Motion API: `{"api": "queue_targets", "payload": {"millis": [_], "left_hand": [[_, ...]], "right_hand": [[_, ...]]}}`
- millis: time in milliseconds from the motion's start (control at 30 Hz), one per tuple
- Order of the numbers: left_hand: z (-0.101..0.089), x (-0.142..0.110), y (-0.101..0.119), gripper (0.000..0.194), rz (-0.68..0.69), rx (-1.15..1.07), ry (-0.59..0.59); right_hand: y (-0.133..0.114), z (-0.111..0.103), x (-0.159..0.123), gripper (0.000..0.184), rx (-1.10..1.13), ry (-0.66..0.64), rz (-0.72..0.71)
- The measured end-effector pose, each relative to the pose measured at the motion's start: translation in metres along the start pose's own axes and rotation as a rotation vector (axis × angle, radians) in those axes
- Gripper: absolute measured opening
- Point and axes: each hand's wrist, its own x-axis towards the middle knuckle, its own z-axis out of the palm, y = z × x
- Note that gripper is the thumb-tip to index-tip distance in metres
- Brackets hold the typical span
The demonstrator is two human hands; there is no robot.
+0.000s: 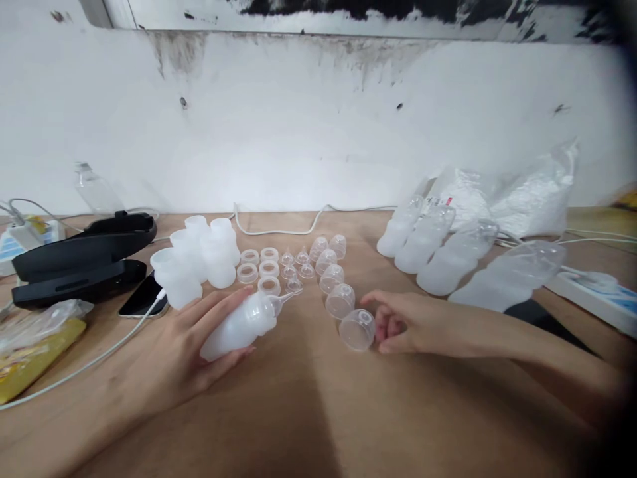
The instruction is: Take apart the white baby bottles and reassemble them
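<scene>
- One power strip [30, 240], one clear bottle [97, 189], one yellow packet [42, 348] and one phone [144, 299] sit at the left of the surface [293, 411]; no brand is readable.
- Open white bottles [179, 282]: at least four, overlapping, so the full count is uncertain.
- The left hand [182, 348] is wrapped around one white bottle with a nipple fitted [236, 325], tilted, its tip pointing right.
- Rings [269, 269]: five, lying flat.
- Loose nipples [306, 270]: five, beside the rings.
- Clear caps [340, 301]: six.
- The right hand [398, 322], thumb and forefinger parted, other fingers curled, is right beside the nearest cap; contact is unclear.
- Capped bottles [452, 259]: four, leaning in a row.
- One plastic bag [527, 199] stands behind them; near it, small print with a red mark is too small to read.
- One more power strip [604, 299] lies far right.
</scene>
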Motion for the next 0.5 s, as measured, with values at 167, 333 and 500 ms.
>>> {"api": "queue_targets", "payload": {"millis": [167, 333, 500], "left_hand": [[-0.001, 0.0, -0.003, 0.056, 0.046, 0.031, -0.049], [0.002, -0.001, 0.0, 0.051, 0.019, 0.03, -0.031], [0.002, -0.002, 0.003, 0.049, 0.019, 0.011, -0.047]], "right_hand": [[0.004, -0.034, 0.035, 0.054, -0.07, 0.256, 0.149], [0.011, -0.033, 0.098, 0.052, -0.057, 0.451, 0.19], [0.019, -0.029, 0.116, 0.047, -0.07, 0.484, 0.117]]}}
